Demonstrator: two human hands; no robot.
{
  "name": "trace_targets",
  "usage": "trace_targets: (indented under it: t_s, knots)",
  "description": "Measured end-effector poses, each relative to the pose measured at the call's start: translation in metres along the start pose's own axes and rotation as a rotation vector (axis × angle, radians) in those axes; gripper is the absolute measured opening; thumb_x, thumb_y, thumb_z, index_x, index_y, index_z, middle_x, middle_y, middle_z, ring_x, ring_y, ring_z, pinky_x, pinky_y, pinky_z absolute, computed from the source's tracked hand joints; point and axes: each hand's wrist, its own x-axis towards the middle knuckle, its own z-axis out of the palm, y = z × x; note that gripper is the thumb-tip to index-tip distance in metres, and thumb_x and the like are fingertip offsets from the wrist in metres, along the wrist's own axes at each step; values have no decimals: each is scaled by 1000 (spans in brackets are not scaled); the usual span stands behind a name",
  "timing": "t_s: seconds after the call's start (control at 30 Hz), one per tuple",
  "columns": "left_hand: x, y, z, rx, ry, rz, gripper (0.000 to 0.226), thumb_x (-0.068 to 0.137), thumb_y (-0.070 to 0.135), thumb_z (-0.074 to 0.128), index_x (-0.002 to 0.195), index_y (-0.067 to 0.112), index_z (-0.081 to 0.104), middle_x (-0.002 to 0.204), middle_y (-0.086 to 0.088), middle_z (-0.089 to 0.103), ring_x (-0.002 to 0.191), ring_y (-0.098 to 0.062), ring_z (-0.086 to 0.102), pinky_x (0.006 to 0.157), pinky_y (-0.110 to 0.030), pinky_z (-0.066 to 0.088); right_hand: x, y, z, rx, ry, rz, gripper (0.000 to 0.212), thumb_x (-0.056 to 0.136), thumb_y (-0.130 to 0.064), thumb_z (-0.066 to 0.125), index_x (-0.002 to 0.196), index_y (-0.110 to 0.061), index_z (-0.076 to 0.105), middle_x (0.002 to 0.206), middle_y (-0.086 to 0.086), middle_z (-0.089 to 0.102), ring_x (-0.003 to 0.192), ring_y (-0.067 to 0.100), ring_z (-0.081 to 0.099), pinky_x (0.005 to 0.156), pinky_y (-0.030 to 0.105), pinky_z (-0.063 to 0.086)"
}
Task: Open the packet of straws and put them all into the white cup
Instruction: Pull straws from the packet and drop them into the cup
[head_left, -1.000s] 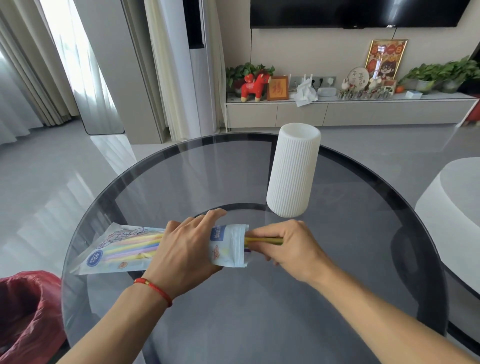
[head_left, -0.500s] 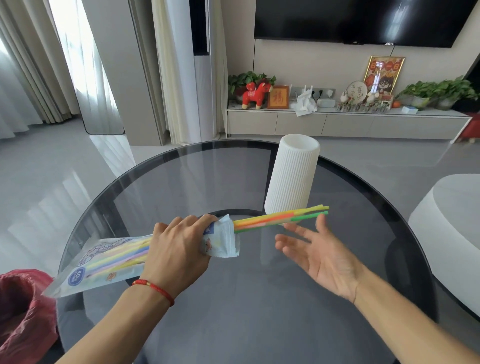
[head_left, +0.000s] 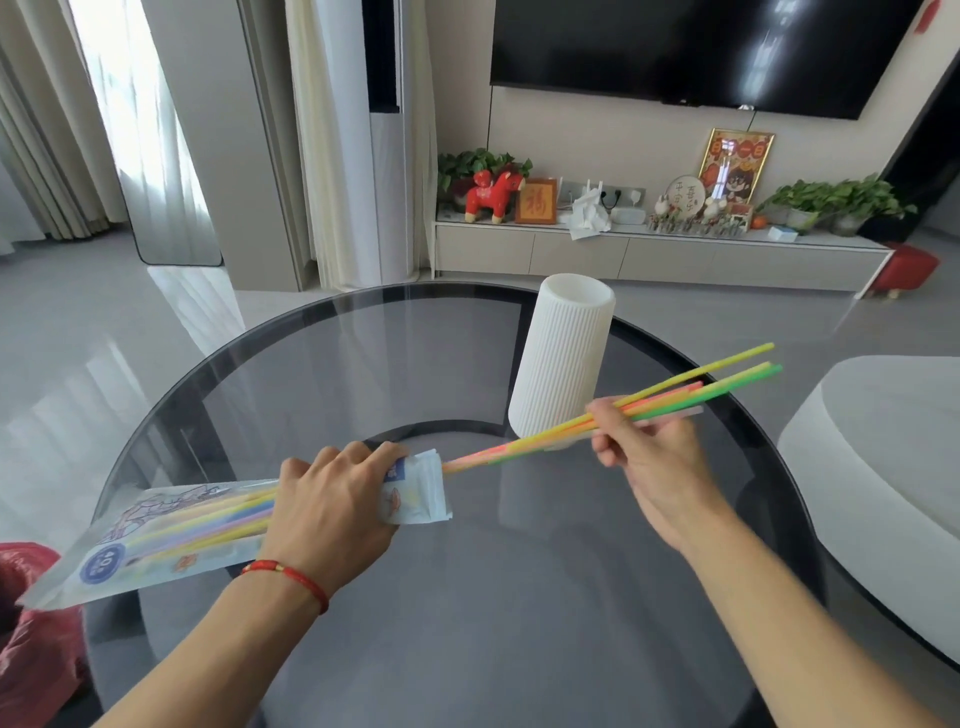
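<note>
My left hand (head_left: 332, 512) grips the straw packet (head_left: 156, 535) near its open right end, holding it above the round glass table (head_left: 467, 597). Coloured straws still lie inside the packet. My right hand (head_left: 644, 457) pinches a small bunch of yellow, orange and green straws (head_left: 691, 387), almost fully drawn out; their left tips sit just at the packet mouth. The tall ribbed white cup (head_left: 561, 358) stands upright on the table behind the straws, just left of my right hand. Its inside is hidden.
A red bag (head_left: 31, 649) sits low at the left edge, beside the table. A pale rounded seat (head_left: 883, 447) stands to the right. A low cabinet (head_left: 649, 254) with plants and ornaments runs along the far wall under a television.
My right hand let go of the straws, opened, then closed on them again and pulled the bunch out to the right and upward. My left hand kept hold of the packet.
</note>
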Motion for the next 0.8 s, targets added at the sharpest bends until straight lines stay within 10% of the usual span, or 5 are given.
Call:
trace_targets:
  t_s: [0.37,0.57,0.8]
  knots:
    - [-7,18,15,43,-97,45,61,78,53,58,134,32,45,123,3,55,111,-25,54,87,-43,42,19,-120,2,-1091,-228,-198,15,90,-32,75,83,-19,75,66,1,76,54,12,71,56,30,58]
    - [-8,20,14,48,-126,51,62,81,53,52,138,34,37,129,4,51,116,-24,50,92,-45,42,-8,-40,21,-1079,-47,-222,37,97,-32,69,79,0,67,74,12,70,72,31,70,66,48,61]
    - [-7,22,16,28,-143,75,66,79,54,56,139,34,34,130,4,50,117,-24,49,94,-46,42,-15,-10,6,-997,-12,-272,37,100,-38,67,78,-9,70,68,3,70,62,17,68,57,34,59]
